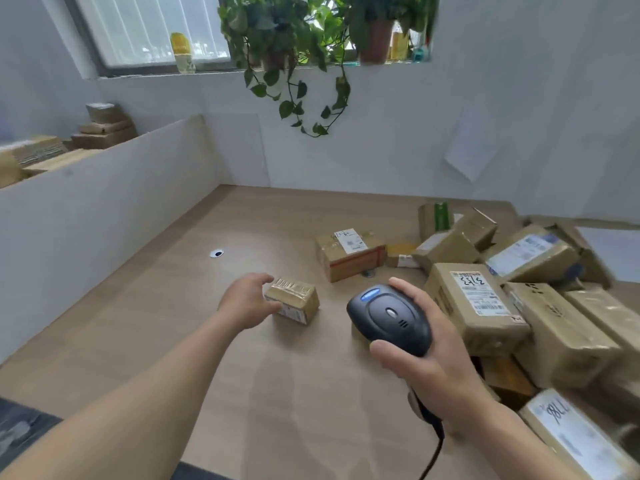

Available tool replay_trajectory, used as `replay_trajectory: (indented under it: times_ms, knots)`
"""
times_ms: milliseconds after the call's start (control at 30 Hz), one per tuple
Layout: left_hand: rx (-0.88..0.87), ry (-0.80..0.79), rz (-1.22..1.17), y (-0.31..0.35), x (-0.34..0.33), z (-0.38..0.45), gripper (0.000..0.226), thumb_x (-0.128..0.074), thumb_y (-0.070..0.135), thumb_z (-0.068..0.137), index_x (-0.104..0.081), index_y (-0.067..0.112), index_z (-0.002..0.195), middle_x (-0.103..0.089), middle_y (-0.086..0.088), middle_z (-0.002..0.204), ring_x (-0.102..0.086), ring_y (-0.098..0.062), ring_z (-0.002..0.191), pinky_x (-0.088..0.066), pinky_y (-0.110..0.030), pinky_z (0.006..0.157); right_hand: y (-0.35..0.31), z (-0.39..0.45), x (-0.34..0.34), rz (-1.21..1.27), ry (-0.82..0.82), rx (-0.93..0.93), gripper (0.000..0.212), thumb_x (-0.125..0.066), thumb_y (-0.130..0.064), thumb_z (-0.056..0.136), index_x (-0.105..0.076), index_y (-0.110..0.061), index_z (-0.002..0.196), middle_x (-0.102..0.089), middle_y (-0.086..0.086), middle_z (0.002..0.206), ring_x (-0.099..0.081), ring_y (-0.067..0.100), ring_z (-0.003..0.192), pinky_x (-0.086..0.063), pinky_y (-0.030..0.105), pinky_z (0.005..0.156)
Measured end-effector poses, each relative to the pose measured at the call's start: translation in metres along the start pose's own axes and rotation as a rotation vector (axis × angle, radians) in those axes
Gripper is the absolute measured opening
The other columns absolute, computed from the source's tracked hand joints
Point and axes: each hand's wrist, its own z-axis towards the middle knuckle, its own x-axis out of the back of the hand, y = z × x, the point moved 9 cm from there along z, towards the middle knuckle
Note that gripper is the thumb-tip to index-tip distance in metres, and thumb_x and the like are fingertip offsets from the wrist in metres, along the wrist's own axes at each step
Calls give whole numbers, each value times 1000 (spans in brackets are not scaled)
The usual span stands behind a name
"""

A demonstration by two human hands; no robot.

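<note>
- Right hand (429, 355) wrapped round black barcode scanner (389, 317), centre-right of frame, thumb on its near edge; cord trails to bottom edge.
- Left hand (247, 301) clasps left end of small taped parcel (294, 301), mid-frame on wooden table (156, 323).
- Heap of labelled parcels (519, 289) fills right side.

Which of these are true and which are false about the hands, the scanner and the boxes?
1. The right hand holds the scanner. True.
2. The left hand holds the small box. True.
3. The scanner is white. False: it is black.
4. The pile of boxes lies left of the small box. False: it lies to its right.
5. A plant hangs down by the window. True.
</note>
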Motion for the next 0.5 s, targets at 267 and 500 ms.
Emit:
replay_trajectory:
  times_ms: [267, 500]
  knots:
    - [-173, -209, 231, 0, -60, 95, 81, -82, 31, 79, -44, 21, 150, -34, -2, 159, -40, -21, 142, -39, -31, 111, 36, 61, -9, -50, 47, -88, 82, -86, -28, 64, -50, -40, 136, -67, -28, 117, -69, 6, 113, -58, 25, 92]
    - [-287, -388, 451, -23, -114, 168, 94, -80, 28, 80, -27, 24, 157, -16, -7, 166, -21, -30, 150, -35, -43, 117, 71, 116, -33, -84, 114, -152, 89, -83, -47, 53, -51, -40, 136, -68, -28, 118, -69, 4, 111, -56, 21, 90]
